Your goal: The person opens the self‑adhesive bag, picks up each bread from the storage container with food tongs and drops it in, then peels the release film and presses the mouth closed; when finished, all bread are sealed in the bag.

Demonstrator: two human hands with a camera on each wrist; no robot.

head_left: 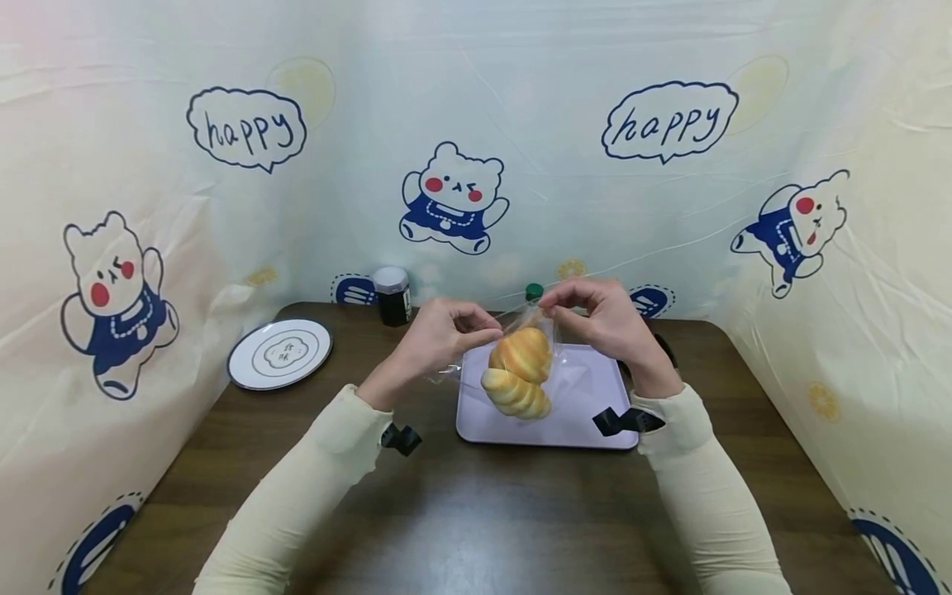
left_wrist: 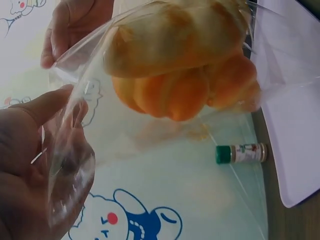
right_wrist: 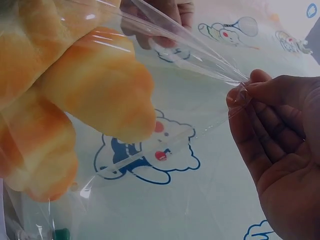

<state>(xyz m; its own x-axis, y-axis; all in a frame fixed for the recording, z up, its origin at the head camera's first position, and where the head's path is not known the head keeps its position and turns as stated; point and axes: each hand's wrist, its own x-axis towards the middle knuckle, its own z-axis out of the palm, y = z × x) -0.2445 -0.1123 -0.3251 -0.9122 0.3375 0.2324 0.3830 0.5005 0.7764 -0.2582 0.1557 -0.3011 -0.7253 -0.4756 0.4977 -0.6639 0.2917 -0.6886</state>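
Observation:
A clear plastic bag (left_wrist: pixel 135 135) with golden bread rolls (head_left: pixel 523 354) in it hangs above a pale lilac tray (head_left: pixel 595 397). In the head view my left hand (head_left: pixel 449 330) pinches the bag's edge on the left, thumb towards the fingers. My right hand (head_left: pixel 602 318) is on the other side, higher than the rolls. The right wrist view shows its thumb and forefinger (right_wrist: pixel 239 97) pinching a gathered corner of the bag, with the film stretched between the hands. The rolls lie against each other inside, so their exact number is hard to tell.
A white plate (head_left: pixel 249 359) with a dark rim lies at the table's left. Towards the back stands a dark jar (head_left: pixel 394 307) with a white lid. A small green-capped bottle (left_wrist: pixel 245 153) is behind the tray. A dark object (head_left: pixel 667 350) is partly hidden by the right wrist.

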